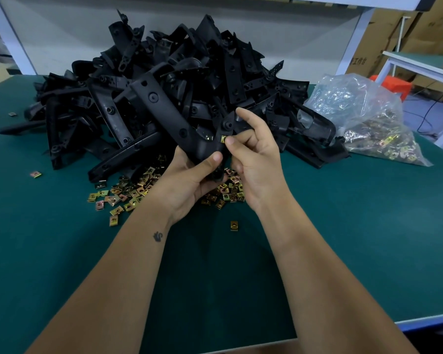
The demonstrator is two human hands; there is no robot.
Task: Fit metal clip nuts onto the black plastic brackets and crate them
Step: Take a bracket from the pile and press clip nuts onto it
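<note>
Both hands' fingers grip bracket; right thumb presses clip nut.

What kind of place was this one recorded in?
Probably a factory assembly bench: a heap of identical black plastic brackets, loose clip nuts on a green bench mat, stacked cardboard cartons behind.

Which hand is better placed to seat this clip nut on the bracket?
Right. The right hand already pinches the gold metal clip nut against the long black plastic bracket, which the left hand grips and steadies.

Both hands raised, fingers curled.
</note>
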